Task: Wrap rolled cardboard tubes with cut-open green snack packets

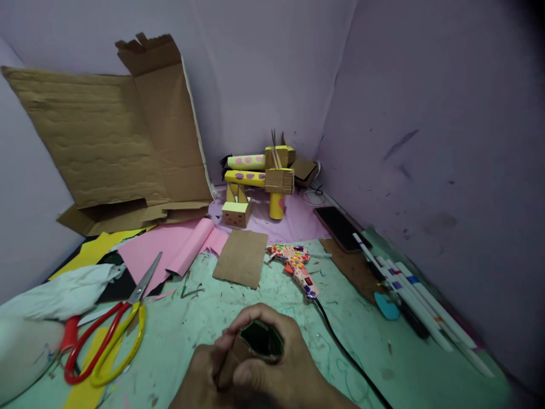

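Observation:
A brown cardboard tube [233, 359] with a dark green inside points its open, many-sided end up toward me at the bottom centre. Around that end my right hand [293, 363] is wrapped, thumb in front and fingers behind. On the tube's left side my left hand [196, 372] is closed against the cardboard; its fingertips are partly hidden. Just beyond the hands lies a flat cardboard piece [240, 259]. To its right a flower-patterned glue gun [296, 264] rests on its side, its black cord running toward me.
Red-and-yellow scissors [123, 324] lie at left by pink paper [159, 250] and a white cloth [63, 289]. Yellow cardboard animal figures [259, 176] stand at the back beside a large open cardboard box [114, 136]. At right are a phone [340, 227] and several white markers [417, 301].

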### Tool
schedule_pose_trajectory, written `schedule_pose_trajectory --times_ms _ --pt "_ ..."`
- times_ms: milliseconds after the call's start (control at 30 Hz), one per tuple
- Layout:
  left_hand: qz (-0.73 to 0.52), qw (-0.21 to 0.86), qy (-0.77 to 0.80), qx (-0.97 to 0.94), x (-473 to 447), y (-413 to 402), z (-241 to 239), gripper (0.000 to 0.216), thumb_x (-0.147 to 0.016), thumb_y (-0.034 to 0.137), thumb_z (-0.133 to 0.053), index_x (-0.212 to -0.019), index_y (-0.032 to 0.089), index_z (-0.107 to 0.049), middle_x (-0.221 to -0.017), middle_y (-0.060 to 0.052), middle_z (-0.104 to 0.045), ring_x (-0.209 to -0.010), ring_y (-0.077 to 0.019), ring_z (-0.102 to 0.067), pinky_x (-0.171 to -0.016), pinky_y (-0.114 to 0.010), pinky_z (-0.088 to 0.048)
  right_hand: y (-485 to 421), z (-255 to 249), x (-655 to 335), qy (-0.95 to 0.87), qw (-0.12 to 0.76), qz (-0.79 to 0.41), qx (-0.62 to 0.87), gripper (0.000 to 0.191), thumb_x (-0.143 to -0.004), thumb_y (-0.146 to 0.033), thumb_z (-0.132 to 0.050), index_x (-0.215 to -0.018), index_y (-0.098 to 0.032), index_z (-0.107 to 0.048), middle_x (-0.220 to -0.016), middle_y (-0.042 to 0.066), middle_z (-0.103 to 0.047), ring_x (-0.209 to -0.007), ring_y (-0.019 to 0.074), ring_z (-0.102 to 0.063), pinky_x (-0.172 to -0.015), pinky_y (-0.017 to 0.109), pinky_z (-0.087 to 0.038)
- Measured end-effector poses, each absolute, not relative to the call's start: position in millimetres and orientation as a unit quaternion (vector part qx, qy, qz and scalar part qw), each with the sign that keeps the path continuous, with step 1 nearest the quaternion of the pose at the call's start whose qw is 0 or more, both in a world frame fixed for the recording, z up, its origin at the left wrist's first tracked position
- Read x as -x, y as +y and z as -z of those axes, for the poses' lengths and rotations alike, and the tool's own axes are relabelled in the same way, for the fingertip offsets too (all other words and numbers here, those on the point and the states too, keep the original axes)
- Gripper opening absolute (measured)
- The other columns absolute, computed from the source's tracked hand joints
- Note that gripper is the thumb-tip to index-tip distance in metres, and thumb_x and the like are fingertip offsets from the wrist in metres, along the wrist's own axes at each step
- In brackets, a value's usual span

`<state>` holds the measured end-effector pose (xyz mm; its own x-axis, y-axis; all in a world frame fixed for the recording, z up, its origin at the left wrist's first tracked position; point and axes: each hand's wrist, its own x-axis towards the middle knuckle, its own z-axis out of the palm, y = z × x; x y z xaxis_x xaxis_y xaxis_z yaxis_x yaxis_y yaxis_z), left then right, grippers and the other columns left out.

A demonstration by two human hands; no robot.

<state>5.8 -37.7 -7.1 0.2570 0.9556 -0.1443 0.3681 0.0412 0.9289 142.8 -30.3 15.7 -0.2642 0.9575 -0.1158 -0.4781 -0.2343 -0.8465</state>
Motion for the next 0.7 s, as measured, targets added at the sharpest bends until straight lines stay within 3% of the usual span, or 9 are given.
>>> schedule_pose_trajectory --times_ms 100,233,333,400,467,533,600,700 --pt "-0.303 0.536 0.504 -0.605 -10.7 -37.5 -0.2 0.021 -0.062 0.032 -0.064 -0.079 0.021 -0.069 -0.07 -0.001 -0.067 -0.065 -0.0225 -0.063 -0.056 -0.026 -0.05 -29.9 -17.6 -141.3 -0.353 0.511 -0.709 0.335 0.037 -0.046 -0.033 -0.083 -0.074 -0.019 -0.063 -0.073 0.003 -0.069 -0.071 0.0191 -0.064 -0.069 0.033 -0.047" --pt "-0.347 0.528 0.491 -0.6 -11.9 -37.1 -9.4 0.025 -0.057 0.03 -0.068 -0.081 0.023 -0.069 -0.073 0.001 -0.069 -0.065 -0.0216 -0.064 -0.056 -0.025 -0.05 -31.7 -19.0 -145.6 -0.369 0.522 -0.721 0.268 0.043 -0.051 -0.048 -0.081 -0.08 -0.021 -0.062 -0.077 0.002 -0.068 -0.076 0.02 -0.064 -0.081 0.038 -0.045" --pt "-0.353 0.414 0.505 -0.67 -3.2 -35.4 -7.1 0.017 -0.067 0.03 -0.066 -0.083 0.024 -0.068 -0.069 0.002 -0.068 -0.057 -0.018 -0.062 -0.05 -0.023 -0.047 -31.4 -18.2 -158.8 -0.432 0.502 -0.694 0.282 0.066 -0.05 -0.052 -0.08 -0.106 -0.023 -0.06 -0.108 0.006 -0.064 -0.095 0.0219 -0.061 -0.086 0.035 -0.043" --pt "-0.392 0.275 0.465 -0.745 7.1 -33.7 0.7 0.024 -0.071 0.021 -0.062 -0.094 0.025 -0.064 -0.078 -0.001 -0.069 -0.066 -0.0189 -0.064 -0.058 -0.025 -0.05 -29.5 -16.3 -170.8 -0.456 0.512 -0.641 0.344 0.074 -0.053 -0.057 -0.077 -0.115 -0.023 -0.056 -0.118 0.008 -0.058 -0.106 0.0231 -0.055 -0.089 0.033 -0.041" --pt "-0.411 0.116 0.415 -0.803 17.7 -32.3 10.9 0.043 -0.069 0.009 -0.054 -0.109 0.023 -0.057 -0.091 -0.006 -0.067 -0.081 -0.0215 -0.064 -0.07 -0.03 -0.051 -27.2 -14.0 -182.5 -0.445 0.515 -0.592 0.432 0.056 -0.062 -0.058 -0.071 -0.102 -0.02 -0.062 -0.099 0.007 -0.063 -0.092 0.02 -0.058 -0.076 0.029 -0.045" --pt "-0.375 -0.03 0.386 -0.842 25.3 -31.9 19.1 0.052 -0.064 0.003 -0.047 -0.114 0.018 -0.055 -0.097 -0.01 -0.066 -0.089 -0.024 -0.062 -0.075 -0.034 -0.051 -25.9 -12.3 -191.8 -0.431 0.461 -0.586 0.508 0.045 -0.068 -0.061 -0.064 -0.077 -0.017 -0.063 -0.066 0.001 -0.058 -0.059 0.0129 -0.055 -0.052 0.022 -0.041" --pt "-0.328 -0.139 0.362 -0.861 28.1 -31.8 21.5 0.05 -0.062 0.003 -0.044 -0.109 0.014 -0.058 -0.094 -0.013 -0.066 -0.088 -0.026 -0.063 -0.074 -0.036 -0.051 -26.7 -11.3 -197.6 -0.436 0.379 -0.61 0.543 0.053 -0.067 -0.068 -0.058 -0.06 -0.016 -0.058 -0.047 -0.004 -0.045 -0.041 0.0077 -0.04 -0.039 0.02 -0.028" --pt "-0.303 -0.215 0.339 -0.864 25.3 -30.9 14.6 0.042 -0.062 0.003 -0.043 -0.098 0.012 -0.062 -0.084 -0.014 -0.068 -0.077 -0.027 -0.064 -0.066 -0.037 -0.053 -30.4 -10.3 -200.9 -0.435 0.306 -0.638 0.557 0.061 -0.064 -0.077 -0.05 -0.053 -0.017 -0.055 -0.041 -0.005 -0.037 -0.035 0.0058 -0.03 -0.035 0.021 -0.017"
